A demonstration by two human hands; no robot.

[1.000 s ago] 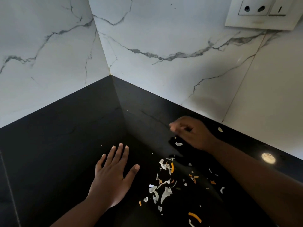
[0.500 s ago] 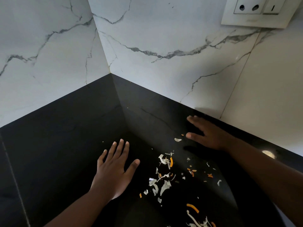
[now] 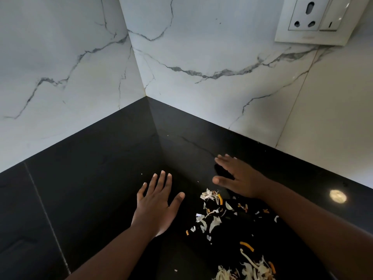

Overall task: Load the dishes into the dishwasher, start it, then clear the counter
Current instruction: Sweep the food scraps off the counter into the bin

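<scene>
I look down into a corner of the black worktop (image 3: 84,199), where two white marble walls (image 3: 201,47) with grey veins meet. My left hand (image 3: 156,207) lies flat, palm down, on the dark surface, with the fingers straight and a little spread and the thumb pointing to the right; it holds nothing. My right hand (image 3: 240,178) is also released, the fingers straight and pointing to the left, the thumb apart from them. It is low over the worktop, near the back wall, but I cannot tell if it touches the surface.

Between the two hands, and a little toward me, lie the vegetable scraps (image 3: 212,215): thin white peelings mixed with small orange pieces, scattered on the worktop. The nearest of them are just beside the thumb of the right hand and just right of the left hand's thumb. A second, thicker heap of scraps (image 3: 248,269) lies at the lower edge of the view, partly cut off, under my right forearm. A few single crumbs lie apart from these.

On the right wall, high up, there is a white socket plate (image 3: 314,19) with a switch beside the socket. A round spot of light (image 3: 338,196) shines on the worktop at the right side.
</scene>
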